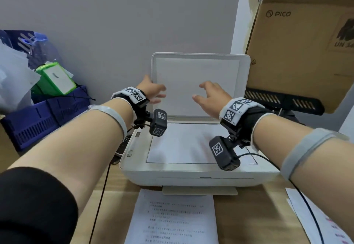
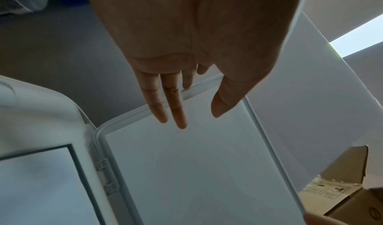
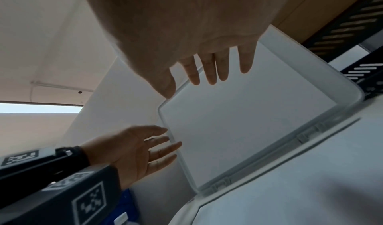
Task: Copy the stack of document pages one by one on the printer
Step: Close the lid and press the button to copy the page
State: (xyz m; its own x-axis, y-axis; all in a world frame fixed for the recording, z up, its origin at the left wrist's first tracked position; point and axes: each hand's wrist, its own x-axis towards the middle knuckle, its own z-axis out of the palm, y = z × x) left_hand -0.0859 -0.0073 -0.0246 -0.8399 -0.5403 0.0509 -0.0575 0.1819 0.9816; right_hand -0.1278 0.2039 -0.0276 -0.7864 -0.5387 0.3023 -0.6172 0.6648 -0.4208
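Note:
A white printer point(image 1: 134, 169) sits on the wooden desk with its scanner lid point(image 1: 197, 82) raised upright against the wall. A blank-looking white sheet point(image 1: 183, 144) lies on the scanner glass. My left hand point(image 1: 153, 92) reaches to the lid's left edge with straight fingers point(image 2: 176, 107), thumb behind the rim. My right hand point(image 1: 210, 98) hovers spread before the lid's white inner face point(image 3: 248, 122), fingers point(image 3: 211, 71) straight, holding nothing. A printed page point(image 1: 172, 218) lies on the desk in front of the printer's output tray point(image 1: 199, 190).
Blue crates point(image 1: 47, 115) with a green box point(image 1: 55, 79) and plastic bags stand at the left. A large cardboard box point(image 1: 306, 42) on a black rack point(image 1: 283, 100) overhangs the right. More paper point(image 1: 316, 220) lies at the right front. Cables cross the desk.

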